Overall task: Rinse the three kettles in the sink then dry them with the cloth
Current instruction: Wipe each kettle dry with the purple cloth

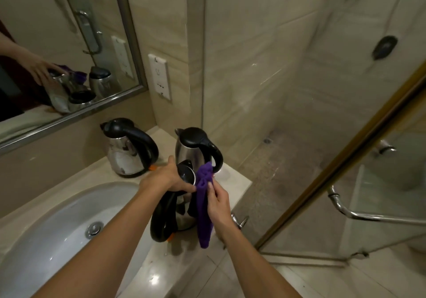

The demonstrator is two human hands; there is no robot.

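Now, apparently drying. Left hand grips the near kettle at its lid, right of the sink. Right hand pinches the cloth against its side. Far-left kettle and far-right kettle stand on the worktop; whether dried, cannot tell.

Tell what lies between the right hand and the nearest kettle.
The purple cloth, pinched by the right hand, hangs beside the nearest kettle, which the left hand grips; head view.
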